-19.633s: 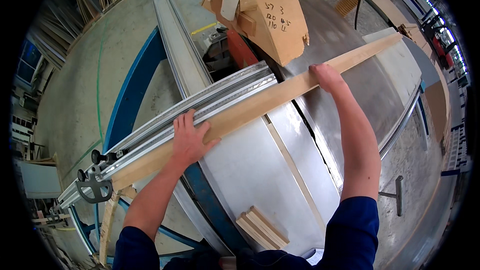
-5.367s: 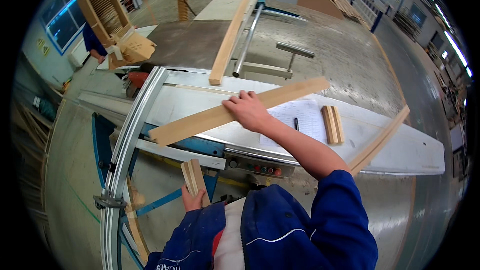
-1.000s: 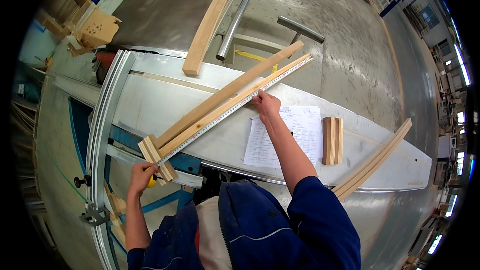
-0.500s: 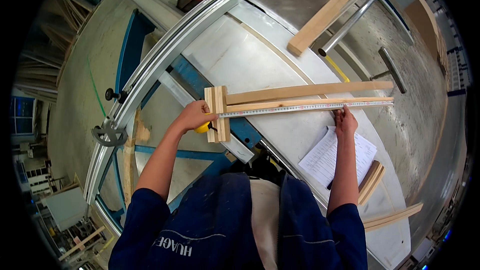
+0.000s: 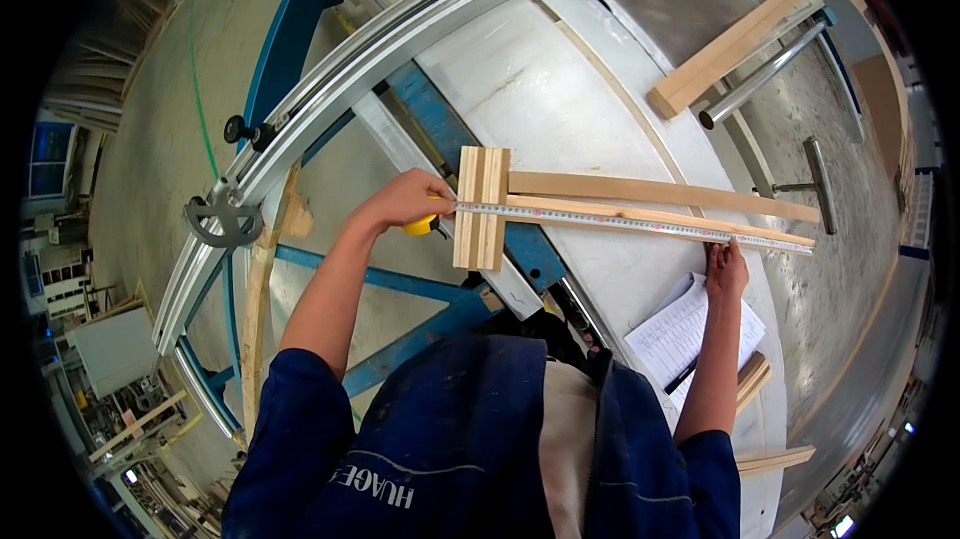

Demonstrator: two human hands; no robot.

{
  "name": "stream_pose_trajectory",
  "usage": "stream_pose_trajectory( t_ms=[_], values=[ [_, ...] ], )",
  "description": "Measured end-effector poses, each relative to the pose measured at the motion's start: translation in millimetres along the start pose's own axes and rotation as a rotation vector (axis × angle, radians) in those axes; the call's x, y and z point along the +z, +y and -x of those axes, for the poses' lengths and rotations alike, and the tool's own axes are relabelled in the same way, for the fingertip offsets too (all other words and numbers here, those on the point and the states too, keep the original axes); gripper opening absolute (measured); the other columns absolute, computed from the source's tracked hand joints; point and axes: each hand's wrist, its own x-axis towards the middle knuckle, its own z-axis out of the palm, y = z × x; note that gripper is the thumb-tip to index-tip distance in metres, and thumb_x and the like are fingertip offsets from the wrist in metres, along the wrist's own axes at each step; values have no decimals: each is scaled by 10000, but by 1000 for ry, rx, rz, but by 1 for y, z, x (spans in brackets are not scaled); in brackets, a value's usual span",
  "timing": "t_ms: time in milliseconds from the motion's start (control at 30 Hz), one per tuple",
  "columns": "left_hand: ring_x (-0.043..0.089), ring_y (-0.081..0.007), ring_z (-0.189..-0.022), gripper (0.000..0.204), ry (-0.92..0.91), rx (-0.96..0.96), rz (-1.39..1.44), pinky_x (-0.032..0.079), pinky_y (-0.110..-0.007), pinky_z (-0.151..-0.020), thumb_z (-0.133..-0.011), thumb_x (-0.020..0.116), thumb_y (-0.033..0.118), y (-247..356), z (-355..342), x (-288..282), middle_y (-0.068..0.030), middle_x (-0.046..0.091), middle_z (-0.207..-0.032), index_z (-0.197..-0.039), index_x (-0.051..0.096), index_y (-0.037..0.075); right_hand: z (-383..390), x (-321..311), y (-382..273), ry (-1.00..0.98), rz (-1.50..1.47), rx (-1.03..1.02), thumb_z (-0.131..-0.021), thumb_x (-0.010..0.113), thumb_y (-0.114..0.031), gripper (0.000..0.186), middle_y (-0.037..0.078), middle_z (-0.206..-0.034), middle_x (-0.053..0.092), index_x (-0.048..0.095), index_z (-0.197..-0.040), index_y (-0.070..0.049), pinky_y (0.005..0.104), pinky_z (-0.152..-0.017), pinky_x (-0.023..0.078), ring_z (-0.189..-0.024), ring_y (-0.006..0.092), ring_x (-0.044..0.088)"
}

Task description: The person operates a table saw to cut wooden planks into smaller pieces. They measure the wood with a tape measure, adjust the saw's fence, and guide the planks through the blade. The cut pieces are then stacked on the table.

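My left hand (image 5: 408, 199) is closed on a yellow tape measure (image 5: 421, 225) at the left edge of some short, light wooden blocks (image 5: 484, 174). From there the white tape blade (image 5: 640, 223) runs rightward across the blocks and along a long, narrow wooden strip (image 5: 600, 211). My right hand (image 5: 727, 271) pinches at the blade and strip near their right end. Its fingertips are partly hidden under the edge. Just beyond lies a second, wider wooden strip (image 5: 650, 191), its left end against the blocks.
Printed paper sheets (image 5: 690, 334) lie on the pale metal table (image 5: 520, 69) under my right forearm. Short wood pieces (image 5: 752, 381) rest beside them. A metal rail (image 5: 400, 49) with a grey handle (image 5: 222, 224) bounds the left. A thick timber (image 5: 735, 44) lies at the far right.
My left hand has drawn back off the blocks to their left edge, and the blade now crosses them. The right hand still holds near the strip's right end. The whole view has shifted.
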Motion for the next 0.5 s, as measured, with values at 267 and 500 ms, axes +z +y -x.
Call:
stream_pose_trajectory(
  t_ms=[267, 500],
  values=[
    [684, -155, -760, 251, -22, 20, -14, 536, -307, -744, -814, 709, 160, -6, -3, -7, -108, 755, -831, -984, 787, -8, -5, 3, -6, 11, 38, 79, -1037, 578, -201, 356, 129, -1225, 619, 545, -1285, 54, 288, -911, 568, -1094, 231, 632],
    [681, -162, -739, 253, -34, 38, -79, 530, -321, -723, -807, 721, 217, -12, -6, -12, -103, 750, -799, -939, 796, 14, 15, 9, 7, -13, 19, 100, -1054, 544, -218, 365, 138, -1292, 610, 560, -1311, 42, 329, -998, 546, -1166, 260, 611]
  ],
)
